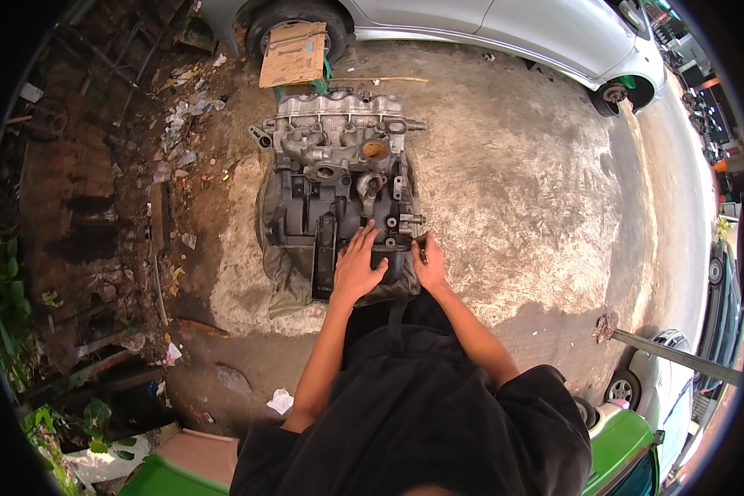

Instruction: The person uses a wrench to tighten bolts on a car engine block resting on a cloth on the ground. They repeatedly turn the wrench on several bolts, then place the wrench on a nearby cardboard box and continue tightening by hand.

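Observation:
A car engine (293,217) stands on the ground in front of me, with a silvery cylinder head (339,112) on the far side and a dark block on the near side. My left hand (357,269) rests on the near part of the block, fingers stretched out and the thumb apart. At the block's near right edge, my right hand (429,263) has its fingers drawn together around something small that I cannot make out. Just beyond it, a small metal bracket (412,221) sticks out of the block's side. Dark greenish cloth (289,289) lies crumpled under the engine.
Beyond the engine stands a silver car (438,18), with a cardboard piece (293,54) leaning by its wheel. A thin stick (380,79) lies nearby. Litter and dirt (192,112) line the left side. Behind me are green vehicle parts (624,442) and a metal pole (678,354).

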Demonstrator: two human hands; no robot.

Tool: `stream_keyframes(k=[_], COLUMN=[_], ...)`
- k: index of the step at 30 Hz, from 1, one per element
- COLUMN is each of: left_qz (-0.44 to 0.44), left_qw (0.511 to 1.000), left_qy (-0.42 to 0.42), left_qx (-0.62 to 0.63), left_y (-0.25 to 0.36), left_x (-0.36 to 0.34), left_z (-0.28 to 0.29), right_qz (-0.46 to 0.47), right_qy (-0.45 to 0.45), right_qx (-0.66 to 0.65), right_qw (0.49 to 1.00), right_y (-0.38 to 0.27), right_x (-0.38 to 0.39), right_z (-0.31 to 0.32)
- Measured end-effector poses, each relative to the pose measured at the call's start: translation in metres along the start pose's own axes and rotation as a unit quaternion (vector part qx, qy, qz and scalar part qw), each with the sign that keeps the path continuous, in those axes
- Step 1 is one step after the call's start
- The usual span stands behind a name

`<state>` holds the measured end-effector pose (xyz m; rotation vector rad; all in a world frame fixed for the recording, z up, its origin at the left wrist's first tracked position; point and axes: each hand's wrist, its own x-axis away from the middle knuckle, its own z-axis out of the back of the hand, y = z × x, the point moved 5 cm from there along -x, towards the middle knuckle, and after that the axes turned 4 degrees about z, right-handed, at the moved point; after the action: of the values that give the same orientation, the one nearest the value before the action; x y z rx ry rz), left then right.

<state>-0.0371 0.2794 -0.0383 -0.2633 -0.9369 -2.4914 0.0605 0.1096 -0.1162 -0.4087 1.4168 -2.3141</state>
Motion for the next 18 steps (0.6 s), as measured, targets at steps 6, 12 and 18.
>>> stream_keyframes(k=[6, 12, 18], left_qz=[-0.005, -0.005, 0.003], left_qw=[1.000, 1.000, 1.000], left_qy=[-0.001, 0.000, -0.008], left_qx=[-0.002, 0.008, 0.003], left_y=[-0.001, -0.001, -0.001], left_x=[0.001, 0.001, 0.000], left_z=[0.000, 0.000, 0.001], right_qz=[-0.012, -0.004, -0.078], right_qy=[0.028, 0.137, 0.086], right_qx=[0.049, -0.007, -0.108], right_qw=[0.998, 0.990, 0.987], right_y=[0.024, 0.045, 0.051], right_x=[0.008, 0.007, -0.010], right_z=[-0.006, 0.027, 0.026])
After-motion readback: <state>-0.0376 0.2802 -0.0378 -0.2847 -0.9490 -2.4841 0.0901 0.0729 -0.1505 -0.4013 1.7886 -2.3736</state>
